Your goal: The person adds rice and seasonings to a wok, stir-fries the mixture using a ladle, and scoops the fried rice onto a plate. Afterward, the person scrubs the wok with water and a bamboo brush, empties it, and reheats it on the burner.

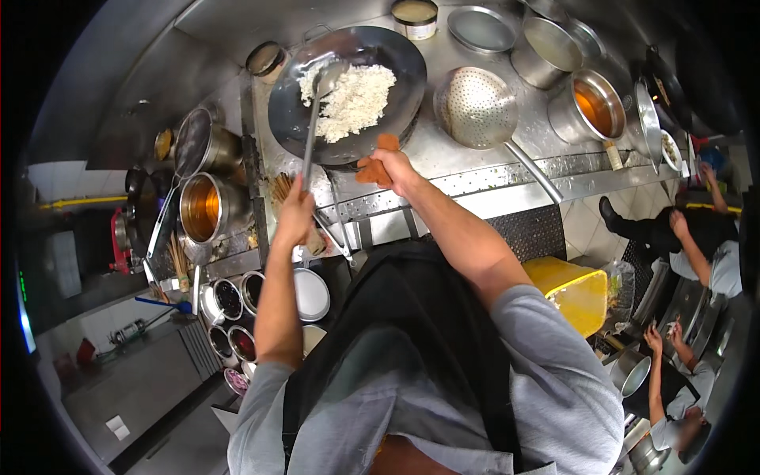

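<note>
My left hand point(294, 217) grips the long handle of a metal wok ladle point(313, 130). The ladle's bowl rests in white cooked rice point(359, 98) inside a large dark wok point(409, 77). At the wok's near edge, my right hand point(393, 168) clasps a folded brown cloth point(374, 172); whatever part of the wok lies under the cloth is hidden. To the right of the wok lies a perforated metal strainer point(475, 107), its handle pointing towards me. A bamboo wok brush point(282, 189) sits just beyond my left hand.
Steel pots stand on both sides, one with amber liquid point(594, 113) at right and another pot point(225, 208) at left. Several seasoning containers point(312, 295) are by my left arm. A yellow bin point(573, 291) stands at lower right. Two other people point(683, 380) work at far right.
</note>
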